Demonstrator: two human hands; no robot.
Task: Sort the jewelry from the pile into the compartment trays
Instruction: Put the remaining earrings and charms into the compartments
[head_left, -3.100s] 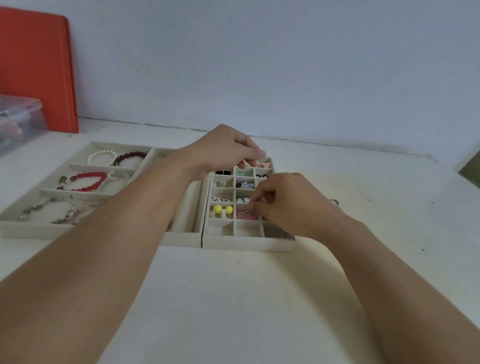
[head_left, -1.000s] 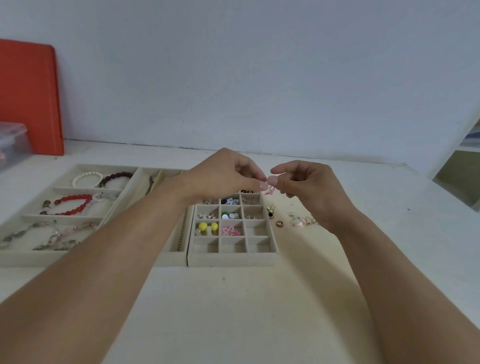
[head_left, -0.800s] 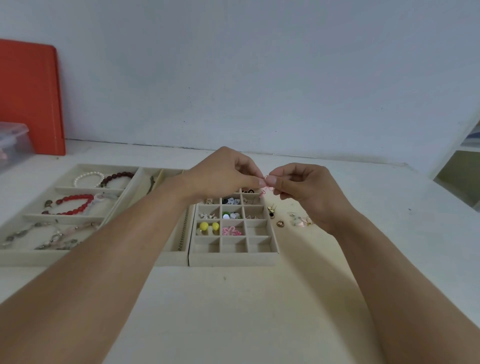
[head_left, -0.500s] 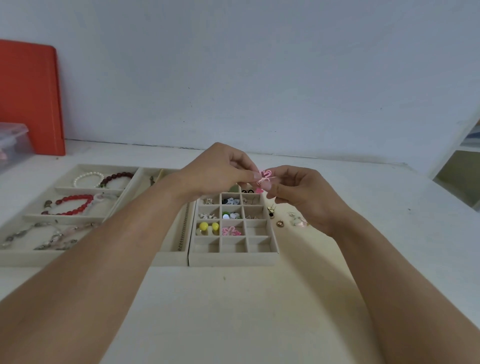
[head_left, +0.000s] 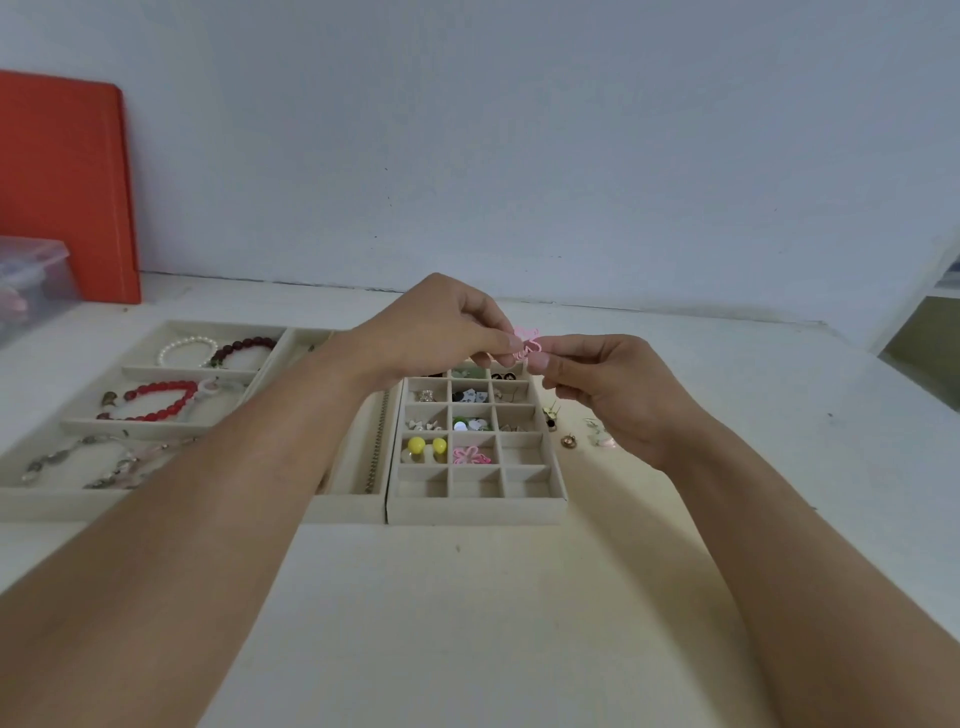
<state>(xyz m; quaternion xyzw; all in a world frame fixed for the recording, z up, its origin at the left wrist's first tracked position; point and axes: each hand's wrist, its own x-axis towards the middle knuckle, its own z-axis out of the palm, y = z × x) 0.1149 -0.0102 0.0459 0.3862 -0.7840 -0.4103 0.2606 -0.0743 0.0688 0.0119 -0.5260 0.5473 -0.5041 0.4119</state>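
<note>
Both hands meet above the far end of the small beige grid tray with square compartments (head_left: 475, 501), pinched together on one thing: a small pink flower-shaped earring of thin openwork (head_left: 525, 343). The left hand (head_left: 431, 332) closes thumb and forefinger on its left edge; the right hand (head_left: 615, 387) closes on its lower right edge. The piece is held in the air, clear of the tray.

It looks very light and fairly stiff, but thin enough that its petals could bend under a hard squeeze. Being so small and probably smooth, it could slip or spring away, so a gentle fingertip pinch across the flat petals suits it best, with any post at the back left free. A matching pink flower earring (head_left: 470, 455) lies below the grip, nearer the person, in the middle column of the grid; that compartment is the likely home.

The fingertips cover much of the held earring, so whether it has a post or a backing cannot be told. The tray's farthest row sits under the hands and is mostly hidden. Below and to the right of the grip, the few loose small pieces left on the white table (head_left: 582, 434) are partly behind the right hand and too small to identify. The left forearm cuts across the long beige bracelet tray (head_left: 78, 499).
</note>
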